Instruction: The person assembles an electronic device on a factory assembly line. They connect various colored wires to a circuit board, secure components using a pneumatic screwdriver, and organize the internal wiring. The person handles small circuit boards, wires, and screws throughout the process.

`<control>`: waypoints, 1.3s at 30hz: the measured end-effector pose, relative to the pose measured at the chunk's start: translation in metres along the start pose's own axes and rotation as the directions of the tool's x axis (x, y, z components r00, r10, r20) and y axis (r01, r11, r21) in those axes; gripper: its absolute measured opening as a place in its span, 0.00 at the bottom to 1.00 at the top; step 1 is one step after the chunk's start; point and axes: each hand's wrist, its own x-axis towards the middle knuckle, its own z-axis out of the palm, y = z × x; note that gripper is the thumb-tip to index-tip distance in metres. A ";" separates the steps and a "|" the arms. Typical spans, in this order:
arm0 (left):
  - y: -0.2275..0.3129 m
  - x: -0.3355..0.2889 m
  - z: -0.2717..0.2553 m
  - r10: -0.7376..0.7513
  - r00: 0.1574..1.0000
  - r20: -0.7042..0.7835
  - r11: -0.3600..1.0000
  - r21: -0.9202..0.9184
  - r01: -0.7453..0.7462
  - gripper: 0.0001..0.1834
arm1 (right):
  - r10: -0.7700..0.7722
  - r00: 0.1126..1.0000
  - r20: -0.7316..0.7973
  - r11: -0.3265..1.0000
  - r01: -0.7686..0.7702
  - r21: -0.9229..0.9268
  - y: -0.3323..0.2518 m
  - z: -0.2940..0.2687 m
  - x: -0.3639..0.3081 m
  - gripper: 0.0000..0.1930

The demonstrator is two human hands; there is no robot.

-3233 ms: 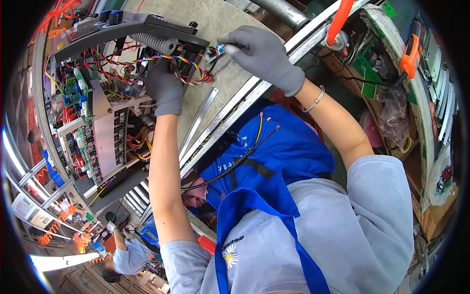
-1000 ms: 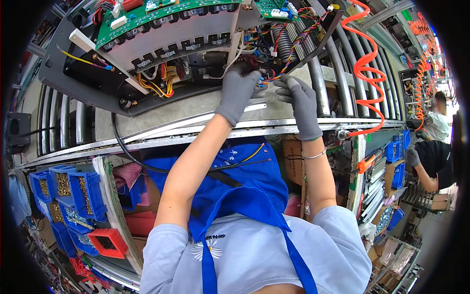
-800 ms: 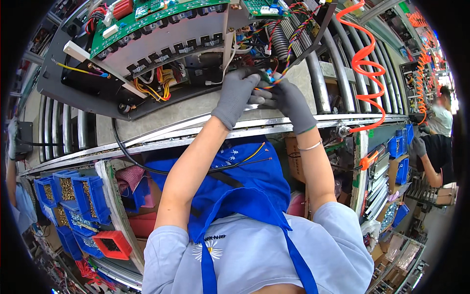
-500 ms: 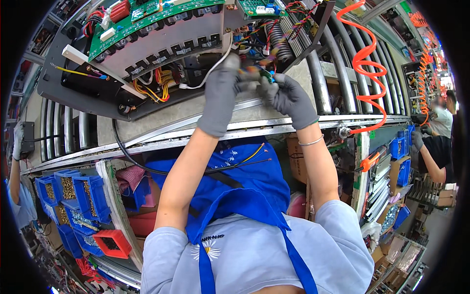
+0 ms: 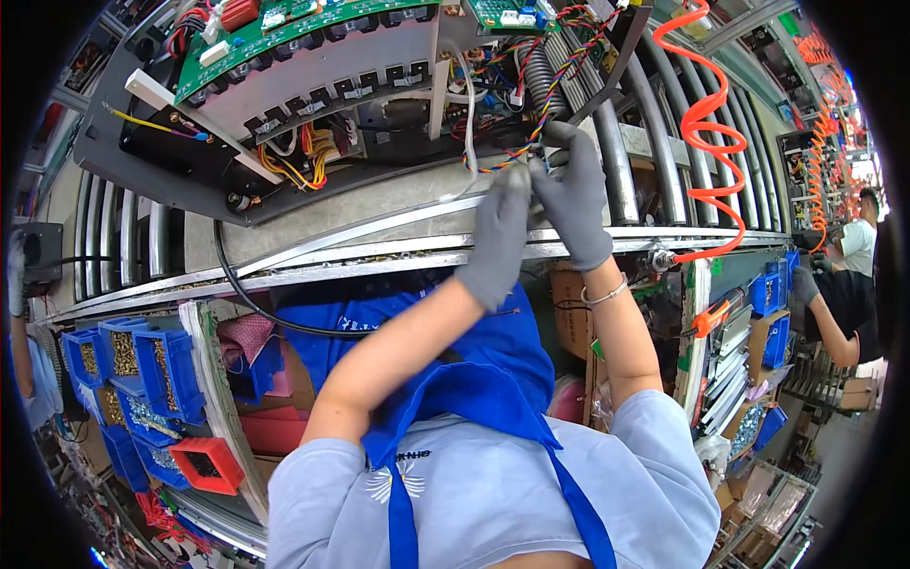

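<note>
Wires [image 5: 543, 119] from the far box [image 5: 327, 93] reach the right hand [image 5: 574, 197], left hand [image 5: 500, 232] just beside; I cannot tell whether either hand's fingers grip.

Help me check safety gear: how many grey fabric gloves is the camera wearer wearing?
2: one on the wearer's left hand and one on the wearer's right hand, both near the twisted multicoloured wires. Neither is hidden.

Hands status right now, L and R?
Left hand: blurred, fingertips close to the right hand's; open or closed, can't tell.
Right hand: fingers at the multicoloured wires; grip can't be told.
</note>
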 end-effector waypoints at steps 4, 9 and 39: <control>0.022 0.055 -0.010 -0.235 0.957 -0.170 0.972 -0.053 0.230 0.08 | 0.183 0.971 0.154 0.948 -0.215 0.232 -0.007 -0.006 0.000 0.22; 0.037 0.065 -0.023 -0.239 0.963 -0.122 0.950 0.175 0.258 0.09 | 0.589 0.661 0.465 0.438 -0.745 0.504 0.007 -0.010 0.006 0.20; 0.074 0.038 -0.043 0.279 0.959 0.043 0.723 0.648 -0.240 0.25 | 0.002 1.000 -0.021 0.992 0.001 0.130 -0.022 0.020 0.056 0.14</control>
